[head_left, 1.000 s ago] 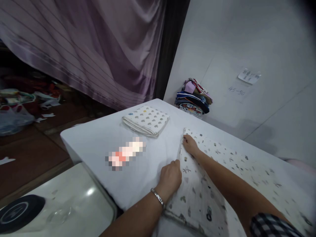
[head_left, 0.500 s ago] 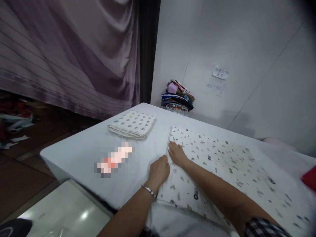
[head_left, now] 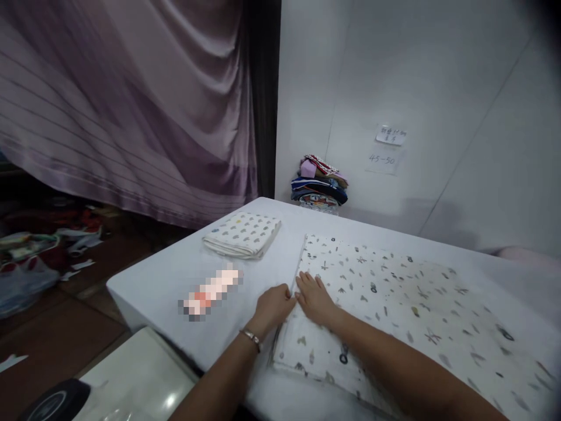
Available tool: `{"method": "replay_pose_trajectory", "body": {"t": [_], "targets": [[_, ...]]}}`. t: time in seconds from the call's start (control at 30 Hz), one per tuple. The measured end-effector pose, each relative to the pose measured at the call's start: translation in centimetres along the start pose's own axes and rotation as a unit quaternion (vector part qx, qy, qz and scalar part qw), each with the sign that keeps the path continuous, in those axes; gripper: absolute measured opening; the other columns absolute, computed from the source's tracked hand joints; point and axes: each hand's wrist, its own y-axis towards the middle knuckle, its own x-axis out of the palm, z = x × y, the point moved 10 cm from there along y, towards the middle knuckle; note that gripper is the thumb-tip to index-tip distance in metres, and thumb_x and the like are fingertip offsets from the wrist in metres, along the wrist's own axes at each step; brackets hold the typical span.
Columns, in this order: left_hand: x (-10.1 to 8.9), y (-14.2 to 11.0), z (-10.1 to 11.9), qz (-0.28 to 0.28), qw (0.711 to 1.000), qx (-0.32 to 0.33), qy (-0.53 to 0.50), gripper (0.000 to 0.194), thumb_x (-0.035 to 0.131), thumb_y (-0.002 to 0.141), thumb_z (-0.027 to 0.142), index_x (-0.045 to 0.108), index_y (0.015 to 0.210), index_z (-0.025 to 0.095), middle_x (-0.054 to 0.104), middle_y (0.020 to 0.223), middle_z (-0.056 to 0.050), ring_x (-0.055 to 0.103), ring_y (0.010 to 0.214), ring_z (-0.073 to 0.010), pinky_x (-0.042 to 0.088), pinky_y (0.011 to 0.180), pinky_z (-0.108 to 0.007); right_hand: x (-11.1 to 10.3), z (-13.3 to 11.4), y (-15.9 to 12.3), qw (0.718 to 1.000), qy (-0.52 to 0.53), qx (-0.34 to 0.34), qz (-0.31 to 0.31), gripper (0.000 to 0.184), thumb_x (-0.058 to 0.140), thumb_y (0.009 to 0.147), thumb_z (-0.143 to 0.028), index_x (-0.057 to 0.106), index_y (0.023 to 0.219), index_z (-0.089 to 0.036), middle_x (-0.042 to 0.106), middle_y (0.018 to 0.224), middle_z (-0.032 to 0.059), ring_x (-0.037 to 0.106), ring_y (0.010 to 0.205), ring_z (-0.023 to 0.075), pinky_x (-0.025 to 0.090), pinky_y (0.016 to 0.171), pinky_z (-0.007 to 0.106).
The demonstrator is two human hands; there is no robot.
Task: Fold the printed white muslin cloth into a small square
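A large white cloth (head_left: pixel 394 316) printed with small leaves and rings lies flat in folded layers on the table's right side. At its left edge, my left hand (head_left: pixel 274 304), with a bracelet at the wrist, is closed, its fingers pinching the edge. My right hand (head_left: pixel 314 295) rests palm down on the cloth close beside it, with fingers outstretched. Farther back on the left lies a folded white cloth (head_left: pixel 243 235) with a grey heart-like print, touched by neither hand. Nearer than that sits a pixelated pinkish item (head_left: pixel 213 291) whose kind I cannot make out.
The white-covered table (head_left: pixel 153 280) runs back to a pale wall. A stack of folded fabrics (head_left: pixel 319 184) stands behind its far edge. A purple curtain (head_left: pixel 175 105) hangs at left. A pale glossy surface (head_left: pixel 135 380) adjoins the near left, with plastic bags (head_left: pixel 26 280) on the floor beyond.
Both hands have slid along the cloth's left edge toward me, the right one now close beside the left. The camera view has shifted slightly, showing more floor at left.
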Motion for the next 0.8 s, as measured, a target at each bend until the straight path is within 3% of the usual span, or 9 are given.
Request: {"method": "replay_pose_trajectory", "body": {"t": [0.1,0.17,0.23,0.4,0.53,0.67,0.8], "targets": [[-2.8,2.2,-0.2,0.018,1.000,-0.008,0.021,0.022,0.053,0.077,0.039,0.065,0.079,0.021,0.069,0.087,-0.007,0.062,0.084,-0.0215,0.041,0.069,-0.029,-0.5,-0.9,-0.8,1.000,0.025,-0.012,-0.002,0.054,0.028,0.093,-0.032,0.030,0.142,-0.009,0.020,0.150,0.0135,0.014,0.139,0.0263,0.013,0.111,0.050],[-4.5,4.5,0.6,0.051,0.998,0.003,0.022,0.021,0.051,0.079,0.035,0.066,0.079,0.020,0.069,0.088,-0.007,0.062,0.085,-0.0218,0.042,0.070,-0.030,-0.3,-2.6,-2.0,0.997,0.033,-0.064,-0.005,0.056,0.031,0.093,-0.035,0.029,0.143,-0.010,0.020,0.150,0.0135,0.013,0.139,0.0267,0.012,0.111,0.050],[-4.8,7.5,2.0,0.060,0.998,0.015,0.014,0.020,0.050,0.080,0.031,0.066,0.080,0.020,0.070,0.089,-0.007,0.062,0.087,-0.0206,0.042,0.072,-0.029,0.2,-4.3,-3.6,0.991,0.041,-0.126,-0.016,0.060,0.035,0.092,-0.043,0.029,0.143,-0.012,0.019,0.150,0.0136,0.013,0.139,0.0275,0.012,0.111,0.050],[-2.8,15.9,6.0,0.055,0.998,0.021,-0.025,0.021,0.049,0.083,0.031,0.068,0.084,0.022,0.070,0.094,-0.004,0.062,0.089,-0.0161,0.043,0.072,-0.024,0.8,-5.5,-5.3,0.983,0.057,-0.175,-0.007,0.067,0.036,0.091,-0.051,0.025,0.144,-0.012,0.016,0.150,0.0159,0.010,0.139,0.0300,0.013,0.111,0.053],[-1.5,20.9,7.3,0.067,0.997,-0.018,-0.046,0.028,0.046,0.085,0.038,0.067,0.093,0.020,0.069,0.099,-0.006,0.062,0.094,-0.0176,0.044,0.073,-0.024,0.5,-5.3,-4.9,0.981,0.068,-0.176,0.035,0.060,0.036,0.092,-0.048,0.029,0.143,-0.017,0.025,0.149,0.0128,0.012,0.139,0.0296,0.015,0.110,0.055],[-0.3,23.5,7.1,0.063,0.995,-0.059,-0.046,0.030,0.053,0.080,0.039,0.067,0.091,0.016,0.068,0.102,-0.011,0.062,0.096,-0.0216,0.045,0.074,-0.026,1.2,-5.7,-4.2,0.976,0.069,-0.199,0.046,0.054,0.037,0.093,-0.044,0.031,0.142,-0.023,0.034,0.145,0.0088,0.014,0.138,0.0280,0.019,0.108,0.059],[0.7,24.8,6.4,0.064,0.993,-0.086,-0.049,0.032,0.053,0.079,0.039,0.067,0.092,0.014,0.068,0.100,-0.014,0.063,0.096,-0.0239,0.045,0.073,-0.028,1.9,-5.8,-3.8,0.972,0.064,-0.222,0.040,0.048,0.038,0.093,-0.037,0.033,0.140,-0.030,0.022,0.150,0.0035,0.012,0.139,0.0292,0.024,0.105,0.064]]}}
